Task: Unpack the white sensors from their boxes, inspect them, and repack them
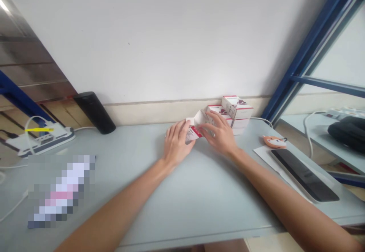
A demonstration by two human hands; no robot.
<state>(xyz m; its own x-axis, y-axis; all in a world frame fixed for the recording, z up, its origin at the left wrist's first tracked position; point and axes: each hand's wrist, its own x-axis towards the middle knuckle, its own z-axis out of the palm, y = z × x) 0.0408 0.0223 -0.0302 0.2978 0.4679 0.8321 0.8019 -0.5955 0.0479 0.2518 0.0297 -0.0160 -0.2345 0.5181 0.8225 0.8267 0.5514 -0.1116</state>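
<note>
A small white and red cardboard box (pixel 194 133) is held near the back of the table, its top flap standing up. My left hand (pixel 177 141) is wrapped around its left side, thumb in front. My right hand (pixel 221 133) is closed on the raised flap with thumb and fingers. What is inside the box cannot be seen. Just behind my right hand, several similar white and red boxes (pixel 237 109) are stacked against the wall, partly covered by my fingers.
On the left stand a black cylinder (pixel 95 112) and a white power strip (pixel 47 140) with cables, near a pixelated item (pixel 61 191). To the right lie an orange animal-faced object (pixel 274 141), a sheet of paper (pixel 264 156) and a dark flat device (pixel 305 174). A blue metal frame (pixel 296 65) rises there.
</note>
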